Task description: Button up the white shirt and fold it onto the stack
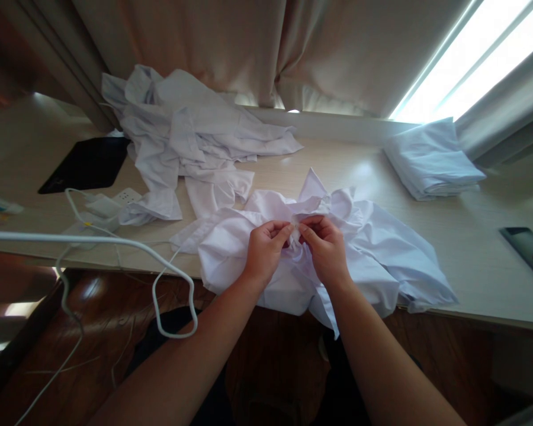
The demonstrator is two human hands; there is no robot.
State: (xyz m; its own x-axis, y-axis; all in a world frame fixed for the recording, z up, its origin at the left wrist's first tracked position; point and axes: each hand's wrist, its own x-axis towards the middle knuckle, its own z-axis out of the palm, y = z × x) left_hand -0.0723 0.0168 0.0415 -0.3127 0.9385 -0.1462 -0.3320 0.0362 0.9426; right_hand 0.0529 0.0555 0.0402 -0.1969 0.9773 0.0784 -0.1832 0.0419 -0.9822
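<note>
A rumpled white shirt [377,248] lies spread at the table's front edge, part of it hanging over. Near its collar, my left hand [269,245] pinches the fabric between thumb and fingers. Right beside it, my right hand [324,242] pinches the same part of the shirt, the thumbs almost touching. A pointed collar tip stands up just beyond my hands. Whether a button sits between the fingertips is too small to tell.
More white shirts [190,118] lie heaped at the back left; a folded white stack [433,160] stands back right. Left are a black mat [86,164], a power strip [127,196] and a white cable [160,257]. A phone-like dark slab [526,248] lies right. Curtains [213,47] hang behind.
</note>
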